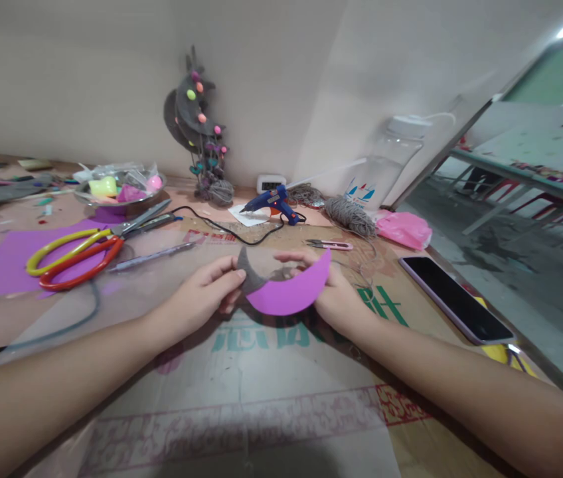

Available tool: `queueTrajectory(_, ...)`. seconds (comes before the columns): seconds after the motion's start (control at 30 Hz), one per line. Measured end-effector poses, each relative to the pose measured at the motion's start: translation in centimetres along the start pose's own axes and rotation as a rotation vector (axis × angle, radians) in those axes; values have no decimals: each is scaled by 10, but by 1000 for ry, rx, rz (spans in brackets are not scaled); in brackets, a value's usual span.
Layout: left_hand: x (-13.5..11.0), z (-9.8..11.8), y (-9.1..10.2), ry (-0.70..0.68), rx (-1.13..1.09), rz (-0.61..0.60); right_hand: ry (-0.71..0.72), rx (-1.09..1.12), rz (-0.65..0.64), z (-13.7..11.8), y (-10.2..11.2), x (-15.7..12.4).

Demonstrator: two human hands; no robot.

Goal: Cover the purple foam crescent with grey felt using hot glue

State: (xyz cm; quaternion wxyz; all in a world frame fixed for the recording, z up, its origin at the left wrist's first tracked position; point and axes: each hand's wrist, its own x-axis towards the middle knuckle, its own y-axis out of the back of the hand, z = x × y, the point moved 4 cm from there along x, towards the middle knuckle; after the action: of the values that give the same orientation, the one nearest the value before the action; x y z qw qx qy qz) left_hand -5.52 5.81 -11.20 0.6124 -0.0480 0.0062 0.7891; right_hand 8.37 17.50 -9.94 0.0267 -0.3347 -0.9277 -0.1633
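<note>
A purple foam crescent (289, 292) is held up over the cardboard-covered table (261, 385), with a grey felt crescent (249, 272) behind its left tip. My left hand (202, 295) pinches the left ends of both pieces. My right hand (334, 292) grips the purple crescent's right end, fingers curled behind it. Both hands hover just above the cardboard.
Large yellow-and-orange scissors (75, 255) lie at the left on a purple sheet (7, 262). A blue glue gun (276, 202), grey yarn (351, 216), small pink snips (331, 245), a pen (152, 255), a phone (455, 299) and a bowl of bits (119, 189) surround the hands.
</note>
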Motion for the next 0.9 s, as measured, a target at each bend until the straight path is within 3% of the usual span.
queueTrajectory(0.17, 3, 3, 3, -1, -98, 107, -37, 285, 8, 2, 6, -2)
queueTrajectory(0.33, 1, 5, 3, -12, 15, 97, -121, 89, -69, 1, -5, -6)
queueTrajectory(0.43, 0, 5, 2, -24, 110, 64, -150, 82, -138, -1, -7, -8)
queueTrajectory(0.53, 0, 2, 1, -6, 19, 27, -17, 84, -17, -5, 13, 3)
queueTrajectory(0.6, 0, -1, -1, 8, -15, -12, 115, -58, 118, -8, 35, 15)
queueTrajectory(0.67, -1, -4, -2, 13, 16, -46, 221, -377, 185, -6, 54, 28)
queueTrajectory(0.8, -2, -6, -2, 17, 91, -68, 340, -1073, 91, 15, 73, 46)
queueTrajectory(0.9, -1, -6, -2, 17, 114, -66, 314, -1198, 32, 34, 80, 51)
